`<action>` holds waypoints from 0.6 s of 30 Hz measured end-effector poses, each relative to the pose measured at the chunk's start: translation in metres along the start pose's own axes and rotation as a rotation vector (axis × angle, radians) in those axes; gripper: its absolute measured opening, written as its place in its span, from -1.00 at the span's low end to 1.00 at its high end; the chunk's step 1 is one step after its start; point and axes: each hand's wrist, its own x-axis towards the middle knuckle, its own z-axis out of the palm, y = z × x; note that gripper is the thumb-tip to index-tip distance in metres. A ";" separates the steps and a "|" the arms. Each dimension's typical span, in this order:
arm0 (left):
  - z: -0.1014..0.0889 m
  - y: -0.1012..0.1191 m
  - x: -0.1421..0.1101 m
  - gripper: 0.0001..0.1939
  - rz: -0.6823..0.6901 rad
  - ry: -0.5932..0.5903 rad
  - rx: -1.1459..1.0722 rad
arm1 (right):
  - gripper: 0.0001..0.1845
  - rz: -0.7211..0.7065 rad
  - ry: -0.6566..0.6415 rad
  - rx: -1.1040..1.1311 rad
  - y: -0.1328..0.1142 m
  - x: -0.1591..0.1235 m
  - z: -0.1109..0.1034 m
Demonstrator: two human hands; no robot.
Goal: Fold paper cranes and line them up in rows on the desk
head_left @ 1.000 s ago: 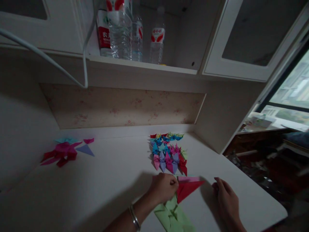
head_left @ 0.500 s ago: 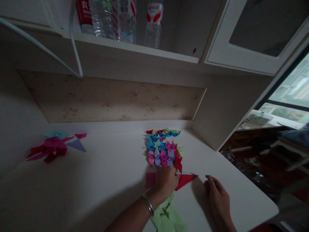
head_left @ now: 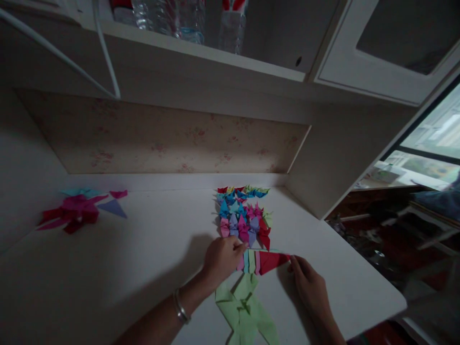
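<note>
My left hand (head_left: 223, 256), with a bangle at the wrist, is closed at the left end of a row of overlapping coloured papers. Pink, blue and pale green strips (head_left: 252, 261) show beside its fingers. At the row's right end is a red folded paper (head_left: 271, 261) that narrows to a point. My right hand (head_left: 309, 282) pinches that tip between thumb and finger. Just beyond them stand small folded paper cranes (head_left: 243, 229) in close rows. Nearer me lies a larger light green folded paper (head_left: 247, 311), partly under my left wrist's side.
A pile of magenta and red folded papers (head_left: 79, 211) lies at the far left, with a purple triangle (head_left: 113, 208) beside it. Plastic bottles (head_left: 232, 31) stand on the shelf (head_left: 201, 52) above. A white cable (head_left: 106, 57) hangs at upper left. The table's edge (head_left: 366, 261) runs along the right.
My left hand has slid left, uncovering the coloured strips. My right hand has moved left and taken the red paper's tip. The view has tilted slightly downward.
</note>
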 end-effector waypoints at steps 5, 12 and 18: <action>-0.059 -0.061 -0.033 -0.52 -0.179 0.131 -0.193 | -0.48 0.010 -0.003 -0.042 0.003 0.003 0.000; -0.122 -0.126 -0.097 -0.54 -0.456 0.246 -0.394 | -0.49 0.148 0.026 -0.045 0.010 0.011 -0.002; -0.145 -0.150 -0.112 -0.56 -0.543 0.240 -0.760 | -0.50 0.183 0.013 -0.092 0.022 0.018 -0.005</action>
